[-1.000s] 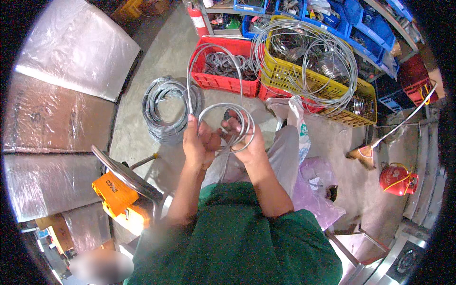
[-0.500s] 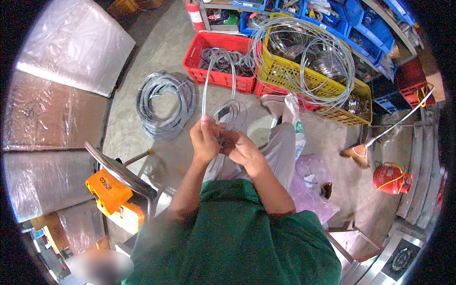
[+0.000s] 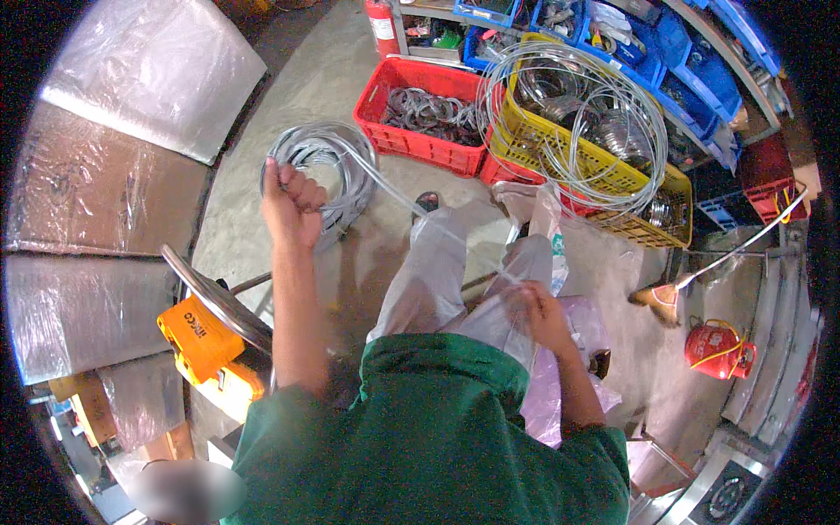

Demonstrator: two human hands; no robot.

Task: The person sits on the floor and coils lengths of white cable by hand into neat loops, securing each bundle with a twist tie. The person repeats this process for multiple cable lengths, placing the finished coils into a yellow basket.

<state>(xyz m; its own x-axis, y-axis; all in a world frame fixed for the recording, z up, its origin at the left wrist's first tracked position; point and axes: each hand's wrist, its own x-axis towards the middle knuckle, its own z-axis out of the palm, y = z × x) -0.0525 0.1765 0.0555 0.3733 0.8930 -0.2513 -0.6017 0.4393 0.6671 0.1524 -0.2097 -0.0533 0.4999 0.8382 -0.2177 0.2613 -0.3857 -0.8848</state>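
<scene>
My left hand (image 3: 296, 206) is raised at the left with its fingers curled and thumb up, closed on a shiny grey tube (image 3: 372, 171). From there the tube arcs over and slants down across my lap toward the right. My right hand (image 3: 538, 315) is closed around its other stretch, above my right thigh; the fingers there are partly blurred. Behind my left hand, a coil of grey tubing (image 3: 354, 197) lies on the floor, partly covered by the hand.
Ahead stand a red crate (image 3: 420, 156) of small grey loops and a yellow crate (image 3: 556, 131) with large coils on it. Blue bins (image 3: 626, 48) line the shelf behind. A broom (image 3: 662, 297) and red gas cylinder (image 3: 719, 348) are at the right, an orange case (image 3: 197, 332) at the left.
My hands were together in front of me, holding a looped piece of tube. Now they are wide apart, left hand up and leftward, right hand rightward, with the tube drawn out between them.
</scene>
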